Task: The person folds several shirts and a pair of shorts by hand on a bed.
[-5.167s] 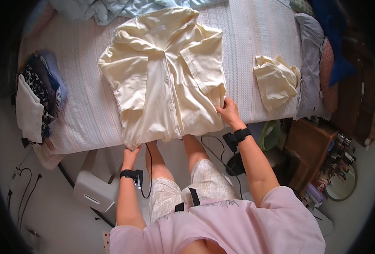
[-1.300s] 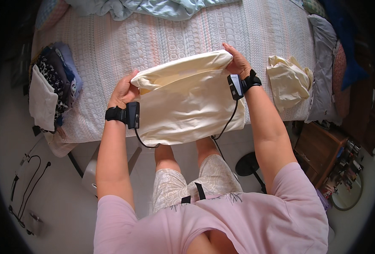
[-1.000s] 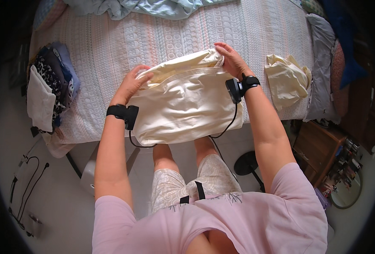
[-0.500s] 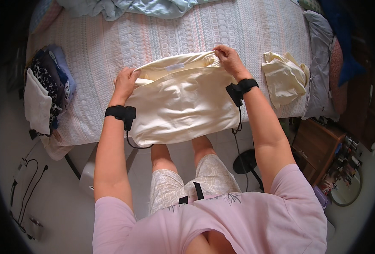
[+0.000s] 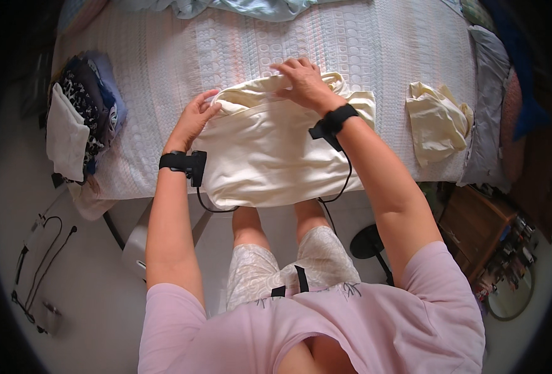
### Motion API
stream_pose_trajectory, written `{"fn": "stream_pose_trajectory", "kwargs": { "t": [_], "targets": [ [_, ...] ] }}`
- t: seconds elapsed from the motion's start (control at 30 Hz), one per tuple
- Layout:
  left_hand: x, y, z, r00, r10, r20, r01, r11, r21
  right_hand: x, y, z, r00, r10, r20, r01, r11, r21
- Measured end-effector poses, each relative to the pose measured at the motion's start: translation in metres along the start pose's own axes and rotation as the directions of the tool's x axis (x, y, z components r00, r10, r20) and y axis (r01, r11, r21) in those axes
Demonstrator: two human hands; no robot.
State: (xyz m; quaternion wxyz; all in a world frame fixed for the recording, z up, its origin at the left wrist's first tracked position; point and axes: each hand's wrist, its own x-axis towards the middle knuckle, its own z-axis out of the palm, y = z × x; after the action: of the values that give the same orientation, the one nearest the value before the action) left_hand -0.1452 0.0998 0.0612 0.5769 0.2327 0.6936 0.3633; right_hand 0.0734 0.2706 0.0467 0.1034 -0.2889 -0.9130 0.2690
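A cream cloth item [image 5: 282, 149], like a garment or cover with an opening along its far side, lies at the bed's near edge. Its near part hangs over my knees, and soft creases run across it. At the far left corner of the opening, my left hand [image 5: 192, 121] rests against the cloth with fingers and thumb apart. My right hand [image 5: 306, 84] is over the far edge, right of the middle, its fingers spread and part of the palm side hidden. Bunched folds of the cloth stand up beside it.
The patterned quilt [image 5: 238, 47] covers the bed. Folded clothes [image 5: 79, 124] are stacked on the left; another cream cloth [image 5: 438, 121] lies crumpled on the right, near grey pillows [image 5: 491, 106]. A wooden cabinet [image 5: 475, 218] stands at right. Cables from the black wristbands hang down.
My right hand has let go of the far right corner and moved left over the opening. My left hand has loosened its grip. The opening's far edge has sagged and bunched.
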Motion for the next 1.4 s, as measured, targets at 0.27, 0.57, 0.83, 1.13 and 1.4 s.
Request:
{"fn": "stream_pose_trajectory", "kwargs": {
  "t": [0.27,0.57,0.83,1.13,1.4],
  "targets": [
    [-0.004,-0.001,0.006,0.988,0.069,0.137,0.0,0.893,-0.451,0.012,0.005,0.016,0.994,0.107,0.003,-0.107,0.991,-0.074],
    [0.004,-0.015,0.006,0.975,0.148,0.167,-0.012,0.783,-0.622,0.024,-0.029,0.033,0.997,0.027,0.076,-0.051,0.94,0.337],
    [0.0,-0.008,0.001,0.947,0.134,0.291,0.097,0.746,-0.659,0.041,-0.04,0.013,0.85,0.043,0.526,-0.428,0.638,0.64],
    [0.006,-0.012,0.007,0.952,0.212,0.219,0.01,0.695,-0.719,0.026,-0.053,0.027,0.965,0.04,-0.26,0.058,0.932,0.357],
    [0.007,0.002,0.013,0.989,0.058,0.137,0.057,0.701,-0.711,-0.007,-0.091,0.032,0.981,0.171,0.088,-0.192,0.841,0.505]
  ]
}}
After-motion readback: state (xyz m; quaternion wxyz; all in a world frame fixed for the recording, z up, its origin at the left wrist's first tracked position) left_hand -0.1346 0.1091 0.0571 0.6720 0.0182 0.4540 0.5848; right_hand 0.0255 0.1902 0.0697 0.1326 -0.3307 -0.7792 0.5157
